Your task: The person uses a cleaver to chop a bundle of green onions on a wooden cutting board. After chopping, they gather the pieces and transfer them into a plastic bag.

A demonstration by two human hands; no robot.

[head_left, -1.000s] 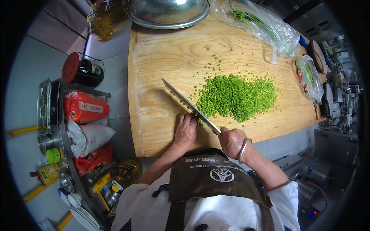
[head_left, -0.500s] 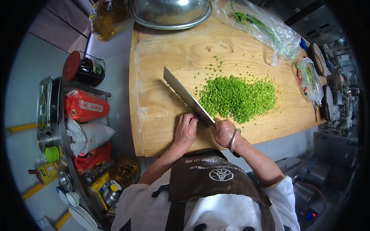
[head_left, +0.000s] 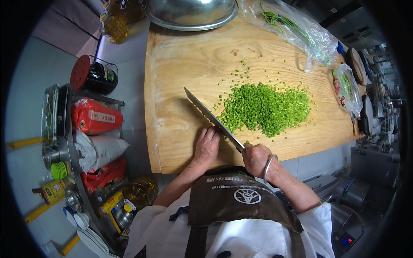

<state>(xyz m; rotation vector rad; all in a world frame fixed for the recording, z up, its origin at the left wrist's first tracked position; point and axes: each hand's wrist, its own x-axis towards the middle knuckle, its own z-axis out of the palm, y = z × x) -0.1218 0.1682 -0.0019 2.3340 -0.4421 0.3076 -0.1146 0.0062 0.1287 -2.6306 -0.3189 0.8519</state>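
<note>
My right hand (head_left: 257, 160) is closed round the handle of a cleaver (head_left: 218, 123), its blade slanting away to the far left, tilted over the wooden board (head_left: 172, 107). Bits of green cling along the blade. Just left of the blade, my left hand (head_left: 207, 147) rests on the board with fingers curled and pressed together; what lies under them is hidden. A heap of chopped green stalks (head_left: 262, 107), cut into tiny pieces, sits right of the cleaver, with loose bits scattered round it.
At the board's far edge stands a metal bowl (head_left: 191, 13). Clear plastic bags, one with long green stalks (head_left: 279, 19) and a smaller bag (head_left: 347, 90), lie to the right. A rack with red packages (head_left: 97, 116) stands left, beyond the board's edge.
My right hand has moved slightly right and nearer to me, and the cleaver with it. The blade's tip has dropped nearer. My left hand has stayed almost where it was.
</note>
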